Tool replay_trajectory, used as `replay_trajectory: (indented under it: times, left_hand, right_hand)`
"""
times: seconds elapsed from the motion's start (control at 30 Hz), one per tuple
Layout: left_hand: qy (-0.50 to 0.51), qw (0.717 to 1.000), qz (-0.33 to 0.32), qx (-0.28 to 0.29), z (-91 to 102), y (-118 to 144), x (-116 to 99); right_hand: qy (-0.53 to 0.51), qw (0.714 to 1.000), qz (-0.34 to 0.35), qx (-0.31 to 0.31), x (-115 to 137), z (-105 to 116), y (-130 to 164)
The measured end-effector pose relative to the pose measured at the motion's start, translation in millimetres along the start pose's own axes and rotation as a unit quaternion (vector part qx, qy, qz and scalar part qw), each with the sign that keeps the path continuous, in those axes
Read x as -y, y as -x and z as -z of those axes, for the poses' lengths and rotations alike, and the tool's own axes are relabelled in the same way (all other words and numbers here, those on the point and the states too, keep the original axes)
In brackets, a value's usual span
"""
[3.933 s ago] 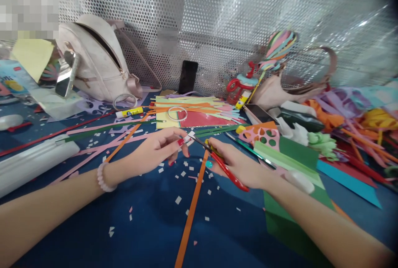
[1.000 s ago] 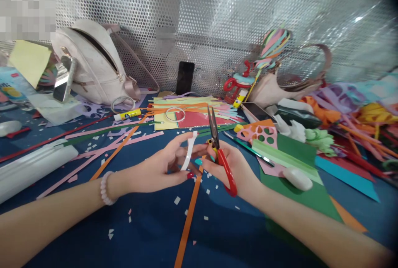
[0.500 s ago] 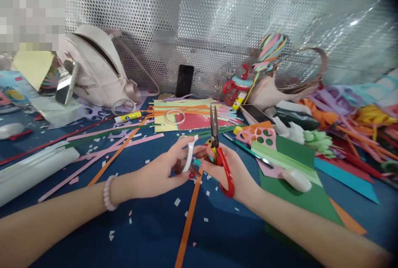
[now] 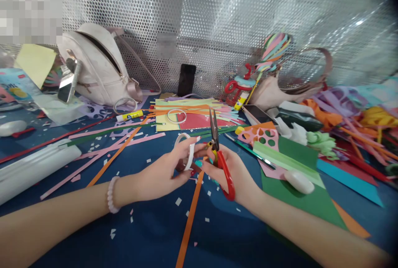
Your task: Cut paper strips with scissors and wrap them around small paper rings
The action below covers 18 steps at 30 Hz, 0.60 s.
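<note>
In my left hand [image 4: 164, 168], the fingers are curled around a thin white ring that looks like a tape roll [image 4: 189, 158]. My right hand [image 4: 241, 175] grips a pair of red-handled scissors [image 4: 228, 177], blades pointing up and slightly apart. Both hands' fingertips meet in the middle, and what is pinched there is hard to make out. An orange paper strip [image 4: 190, 222] runs from just below the fingertips toward the front of the table.
Paper strips lie on a yellow and red sheet [image 4: 199, 122] behind the hands. Two glue sticks, including one at left [image 4: 129, 115], a propped phone [image 4: 186, 79] and a backpack [image 4: 96, 69] stand farther back. Green paper [image 4: 280, 189] and a white mouse [image 4: 299, 181] are right; scraps dot the blue table [image 4: 149, 235].
Both hands have hardly moved, still holding the white ring and the scissors. The fingertips have shifted slightly, and the whole view has moved a little.
</note>
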<state>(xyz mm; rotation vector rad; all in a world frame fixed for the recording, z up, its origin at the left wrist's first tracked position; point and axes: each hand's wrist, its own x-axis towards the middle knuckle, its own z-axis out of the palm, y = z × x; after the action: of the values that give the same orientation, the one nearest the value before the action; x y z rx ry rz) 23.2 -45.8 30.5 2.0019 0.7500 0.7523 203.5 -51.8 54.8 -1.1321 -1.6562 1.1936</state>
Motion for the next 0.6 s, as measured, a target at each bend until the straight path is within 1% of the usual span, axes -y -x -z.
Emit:
replay_trajectory:
  times: [0.13, 0.23, 0.33, 0.4, 0.47, 0.53, 0.6]
  left_hand:
    - [0.01, 1.0, 0.006, 0.007, -3.7, 0, 0]
    - [-0.014, 1.0, 0.02, 0.012, -4.8, 1, -1]
    - [-0.038, 0.999, 0.026, -0.001, -5.6, 3, -2]
    - [-0.023, 0.999, 0.024, -0.021, -4.9, 3, -2]
    - [0.036, 0.998, 0.018, -0.048, -0.7, 0, -1]
    - [0.114, 0.99, 0.016, -0.087, 9.3, -5, 2]
    - [0.161, 0.975, 0.03, -0.151, 25.3, -13, 6]
  right_hand:
    - [-0.012, 1.0, 0.004, -0.013, -1, 0, 0]
    - [-0.001, 0.999, 0.005, -0.043, -4, 0, 0]
    - [0.016, 0.998, 0.023, -0.05, -6, 0, -1]
    - [0.031, 0.998, 0.037, -0.048, -8, 1, -2]
    - [0.064, 0.996, 0.035, -0.045, -11, 3, -3]
    - [0.128, 0.991, 0.027, -0.036, -15, 7, -6]
    - [0.222, 0.974, 0.034, -0.004, -19, 13, -8]
